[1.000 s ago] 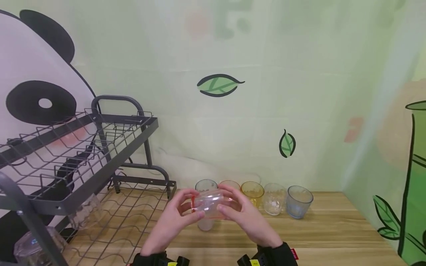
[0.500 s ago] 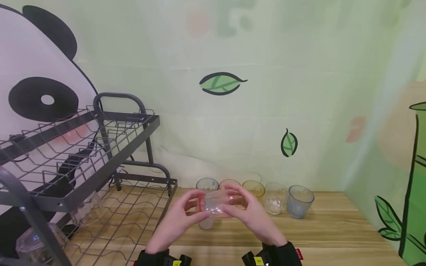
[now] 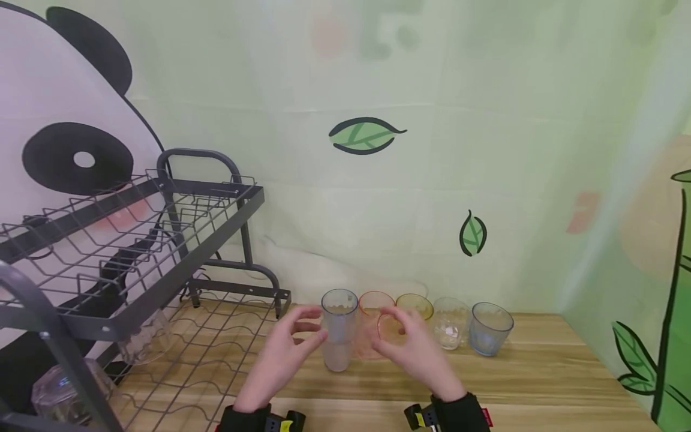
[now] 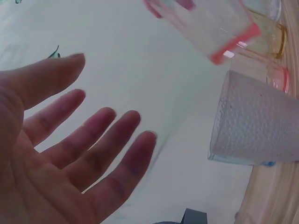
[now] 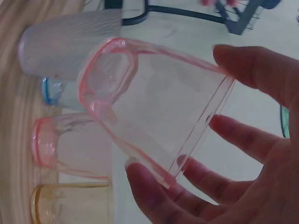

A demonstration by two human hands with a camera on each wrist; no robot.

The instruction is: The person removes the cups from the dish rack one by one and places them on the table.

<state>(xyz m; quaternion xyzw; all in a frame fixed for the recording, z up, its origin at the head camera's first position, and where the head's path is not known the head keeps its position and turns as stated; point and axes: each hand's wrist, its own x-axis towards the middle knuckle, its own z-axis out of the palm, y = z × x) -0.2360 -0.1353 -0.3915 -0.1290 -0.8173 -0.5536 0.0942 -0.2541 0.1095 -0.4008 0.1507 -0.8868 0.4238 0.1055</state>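
Observation:
A clear, pink-tinted glass (image 3: 390,330) is in my right hand (image 3: 418,348), tilted above the table. Thumb and fingers grip one end of this pink glass (image 5: 159,107) in the right wrist view. My left hand (image 3: 288,348) is off it, thumb and fingers apart with nothing between them. Spread fingers of the left hand (image 4: 79,154) show in the left wrist view. Nearest to the left hand is a tall frosted tumbler (image 3: 337,355), standing upright with a blue-rimmed glass (image 3: 339,300) behind it.
To the right along the wall stand another pink glass (image 3: 372,300), a yellow glass (image 3: 421,306), a clear glass (image 3: 449,324) and a blue glass (image 3: 488,330). A dark two-tier wire rack (image 3: 216,234) fills the left, with upturned glasses (image 3: 67,390) on its lower tier.
Both hands held the pink glass sideways between them. Now the left hand has let go and moved slightly left, while the right hand keeps the glass and has turned it.

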